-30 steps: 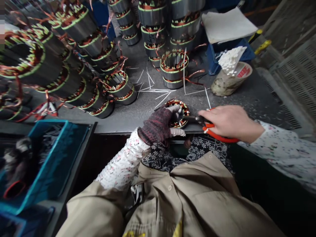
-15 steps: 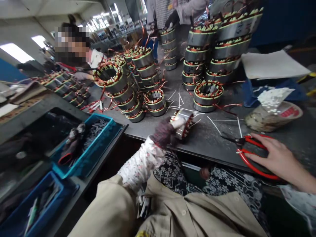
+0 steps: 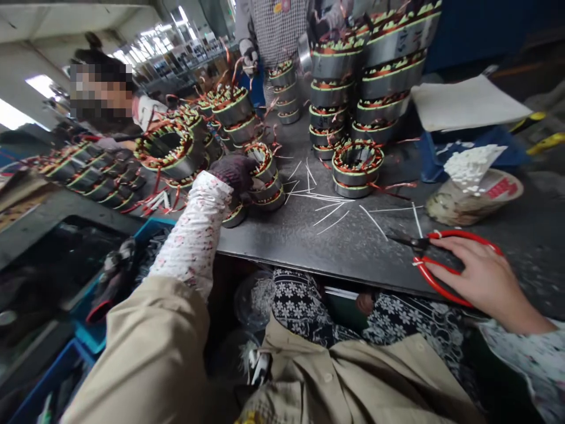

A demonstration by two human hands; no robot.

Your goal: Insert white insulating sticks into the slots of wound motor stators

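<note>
Left hand (image 3: pixel 232 175): gloved and right up against the small wound stator stack (image 3: pixel 269 191) at the left of the bench (image 3: pixel 273 238); glove and wrist hide most of the fingers, so I cannot tell whether they grip or merely touch.
Stator stack: upright near the bench's front edge, coils ringed in copper and pale green.
Right hand (image 3: pixel 489 277): bare, fingers wrapped round the red handles of the scissors (image 3: pixel 421 244), blades pointing left over the bench.
White strips (image 3: pixel 324 197): scattered across the middle, between the hands.
Single stators (image 3: pixel 357 188): a short upright pile beyond the strips, taller stacks (image 3: pixel 329 94) behind it.
Tilted container (image 3: pixel 452 203): far right of the scissors, white pieces (image 3: pixel 472 168) bunched at its mouth.
Co-worker (image 3: pixel 280 32): standing at the far side.
</note>
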